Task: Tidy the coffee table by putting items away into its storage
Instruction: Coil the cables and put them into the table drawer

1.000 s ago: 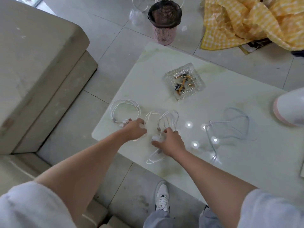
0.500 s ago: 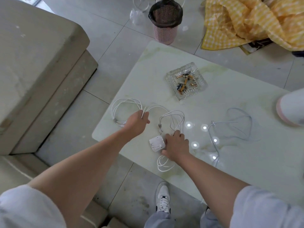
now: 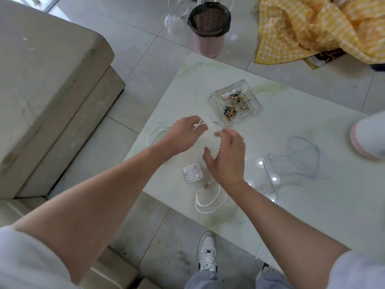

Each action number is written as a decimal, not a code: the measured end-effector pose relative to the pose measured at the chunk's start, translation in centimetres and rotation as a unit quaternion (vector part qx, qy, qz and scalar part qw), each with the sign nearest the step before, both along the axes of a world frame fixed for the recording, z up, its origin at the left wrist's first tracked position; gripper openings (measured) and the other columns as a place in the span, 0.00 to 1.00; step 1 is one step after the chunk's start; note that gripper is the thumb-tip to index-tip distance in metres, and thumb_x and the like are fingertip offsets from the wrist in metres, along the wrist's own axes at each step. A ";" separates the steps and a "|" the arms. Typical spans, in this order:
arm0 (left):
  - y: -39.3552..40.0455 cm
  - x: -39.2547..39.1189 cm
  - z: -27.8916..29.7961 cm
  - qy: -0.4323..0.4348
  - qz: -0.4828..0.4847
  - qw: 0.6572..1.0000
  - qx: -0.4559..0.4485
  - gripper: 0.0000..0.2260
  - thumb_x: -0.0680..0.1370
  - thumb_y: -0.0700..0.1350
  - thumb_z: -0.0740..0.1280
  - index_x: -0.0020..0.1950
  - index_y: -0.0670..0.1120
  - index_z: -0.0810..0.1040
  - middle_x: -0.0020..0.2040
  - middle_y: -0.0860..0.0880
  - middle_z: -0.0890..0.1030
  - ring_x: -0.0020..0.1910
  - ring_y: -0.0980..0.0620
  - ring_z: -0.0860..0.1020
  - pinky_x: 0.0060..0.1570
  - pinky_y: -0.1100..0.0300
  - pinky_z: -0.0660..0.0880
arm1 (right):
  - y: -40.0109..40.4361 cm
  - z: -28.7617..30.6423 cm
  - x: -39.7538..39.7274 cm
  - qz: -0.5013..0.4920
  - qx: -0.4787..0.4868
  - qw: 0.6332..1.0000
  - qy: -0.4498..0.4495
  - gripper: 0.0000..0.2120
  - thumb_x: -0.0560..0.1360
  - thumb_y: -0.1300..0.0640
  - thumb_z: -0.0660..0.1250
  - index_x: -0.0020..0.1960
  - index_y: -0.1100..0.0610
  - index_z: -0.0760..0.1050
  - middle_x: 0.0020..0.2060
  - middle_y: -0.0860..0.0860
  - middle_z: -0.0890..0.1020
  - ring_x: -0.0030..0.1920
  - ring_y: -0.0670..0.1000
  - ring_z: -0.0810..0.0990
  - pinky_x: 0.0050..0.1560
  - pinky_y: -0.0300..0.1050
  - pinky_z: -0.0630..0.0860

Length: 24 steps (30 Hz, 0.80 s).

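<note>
A tangle of white cable point(image 3: 208, 197) lies at the near left corner of the pale marble coffee table point(image 3: 312, 205). My left hand point(image 3: 183, 134) is raised over the table and pinches a strand of this cable between its fingers. My right hand point(image 3: 227, 157) hovers beside it with fingers spread, holding nothing I can see. A small white square charger point(image 3: 193, 172) lies on the table just left of my right hand. A thin blue-grey cable point(image 3: 300, 161) loops loosely to the right.
A glass ashtray point(image 3: 236, 102) with butts sits beyond my hands. A white and pink object point(image 3: 368, 136) is at the table's right edge. A pink mesh bin point(image 3: 209, 30), a yellow checked cloth point(image 3: 320, 28) and a beige sofa point(image 3: 48, 84) surround the table.
Both hands have lifted off the table and moved away from me. The left pulled a white cable strand up; the right let go of the white charger, which now lies uncovered.
</note>
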<state>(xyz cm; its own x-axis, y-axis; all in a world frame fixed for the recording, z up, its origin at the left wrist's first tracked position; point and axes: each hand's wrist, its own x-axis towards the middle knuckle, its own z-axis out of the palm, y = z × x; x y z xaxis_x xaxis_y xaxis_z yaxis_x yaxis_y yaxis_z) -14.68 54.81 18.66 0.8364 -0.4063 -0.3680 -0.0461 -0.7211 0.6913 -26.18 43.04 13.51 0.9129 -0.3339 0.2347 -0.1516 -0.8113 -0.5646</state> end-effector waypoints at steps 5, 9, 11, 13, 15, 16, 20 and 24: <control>-2.8 -0.5 2.5 -0.088 -0.120 0.989 -0.001 0.06 0.73 0.44 0.65 0.45 0.53 0.79 0.27 0.54 0.73 0.28 0.59 0.71 0.30 0.61 0.65 | -4.8 4.1 4.2 -0.014 0.091 0.988 0.120 0.12 0.77 0.57 0.62 0.58 0.57 0.77 0.55 0.57 0.81 0.61 0.63 0.77 0.61 0.54 0.70; -4.5 0.5 4.1 -0.061 -0.022 0.998 -0.021 0.03 0.75 0.47 0.66 0.45 0.55 0.79 0.24 0.57 0.72 0.24 0.58 0.69 0.25 0.65 0.63 | -8.2 7.3 5.1 -0.192 0.338 0.919 0.072 0.30 0.79 0.39 0.57 0.38 0.66 0.73 0.29 0.57 0.75 0.31 0.55 0.75 0.37 0.54 0.74; -4.8 1.1 4.7 -0.058 -0.013 0.998 0.031 0.06 0.77 0.52 0.65 0.44 0.54 0.79 0.29 0.56 0.75 0.29 0.55 0.73 0.28 0.61 0.66 | -9.8 8.8 5.3 -0.236 0.363 0.900 0.054 0.37 0.74 0.31 0.58 0.36 0.68 0.71 0.28 0.55 0.68 0.27 0.51 0.66 0.30 0.49 0.68; -4.3 1.5 5.0 -0.024 -0.020 0.997 0.067 0.13 0.79 0.54 0.62 0.40 0.51 0.81 0.29 0.54 0.75 0.30 0.50 0.76 0.31 0.60 0.69 | -11.7 10.0 5.4 -0.254 0.380 0.888 0.062 0.32 0.72 0.32 0.62 0.34 0.62 0.71 0.27 0.55 0.65 0.27 0.51 0.63 0.29 0.44 0.62; -3.7 1.4 5.2 0.041 -0.006 0.998 0.045 0.17 0.79 0.56 0.61 0.39 0.50 0.82 0.29 0.51 0.73 0.29 0.50 0.76 0.33 0.60 0.75 | -13.5 11.0 5.6 -0.283 0.432 0.853 0.074 0.21 0.72 0.42 0.68 0.32 0.57 0.70 0.24 0.53 0.64 0.25 0.52 0.60 0.28 0.43 0.59; -3.5 1.1 5.3 0.065 0.003 0.998 0.022 0.17 0.78 0.58 0.62 0.39 0.50 0.82 0.29 0.51 0.72 0.28 0.51 0.75 0.33 0.60 0.77 | -14.1 11.6 5.6 -0.281 0.465 0.835 0.087 0.16 0.72 0.48 0.69 0.32 0.56 0.70 0.23 0.51 0.63 0.23 0.51 0.59 0.27 0.43 0.57; -6.0 -0.1 7.3 0.091 0.005 0.987 -0.130 0.13 0.70 0.65 0.71 0.47 0.59 0.82 0.30 0.56 0.76 0.31 0.60 0.74 0.30 0.65 0.69 | -13.9 14.6 6.1 -0.109 0.590 0.784 0.160 0.13 0.75 0.52 0.68 0.35 0.55 0.73 0.20 0.48 0.64 0.19 0.46 0.56 0.21 0.34 0.52; -10.6 -1.9 9.7 0.157 -0.140 0.957 -0.202 0.09 0.70 0.54 0.76 0.47 0.57 0.82 0.40 0.58 0.83 0.39 0.64 0.79 0.37 0.70 0.73 | -12.6 19.0 7.6 -0.025 0.715 0.687 0.129 0.17 0.80 0.52 0.61 0.34 0.55 0.71 0.22 0.48 0.64 0.18 0.45 0.55 0.19 0.33 0.50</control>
<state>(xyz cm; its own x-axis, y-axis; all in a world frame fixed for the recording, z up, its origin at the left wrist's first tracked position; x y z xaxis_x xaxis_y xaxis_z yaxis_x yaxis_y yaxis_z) -16.59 44.17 28.35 0.5476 -0.7603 -0.3494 0.0573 -0.3825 0.9222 -18.62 30.42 32.52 0.8411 -0.0876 -0.5337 -0.4042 0.5539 -0.7279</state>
